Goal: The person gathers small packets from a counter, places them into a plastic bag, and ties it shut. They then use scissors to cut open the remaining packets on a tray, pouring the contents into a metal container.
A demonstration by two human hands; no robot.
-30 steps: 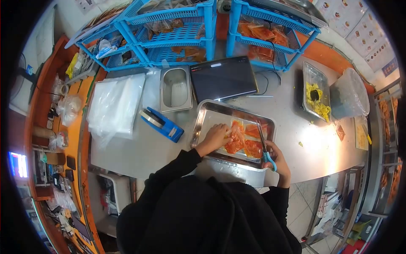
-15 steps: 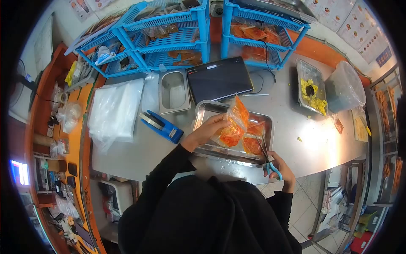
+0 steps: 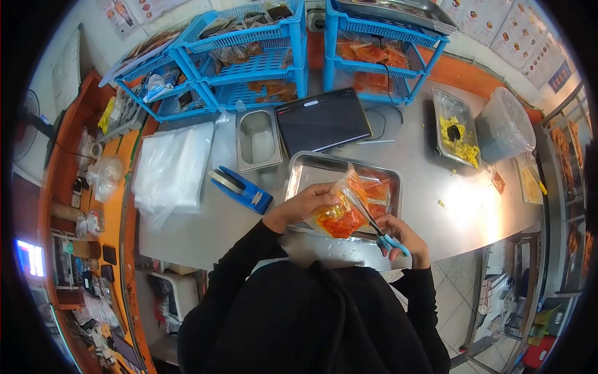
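Over a metal tray [image 3: 300, 171], my left hand [image 3: 306, 204] is closed on the upper left part of a clear plastic bag [image 3: 341, 215] of orange-red food. My right hand [image 3: 403, 239] has its fingers in the light-blue handles of a pair of scissors [image 3: 385, 237]. The scissor blades point up and left and overlap the bag's right side in this view. More orange packets [image 3: 377, 190] lie in the tray behind the held bag, partly hidden by it.
Left of the tray are a blue tape dispenser [image 3: 242, 189], a stack of clear plastic bags [image 3: 169, 167] and a steel container [image 3: 258, 138]. A black laptop-like slab [image 3: 324, 120] lies behind. To the right stand a tray of yellow food [image 3: 460, 140] and a plastic tub [image 3: 507, 128]. Blue racks [image 3: 249, 62] line the back.
My left hand has lowered the bag and turned it toward me. The scissors have moved up and left, from over the tray's packets to the held bag's edge.
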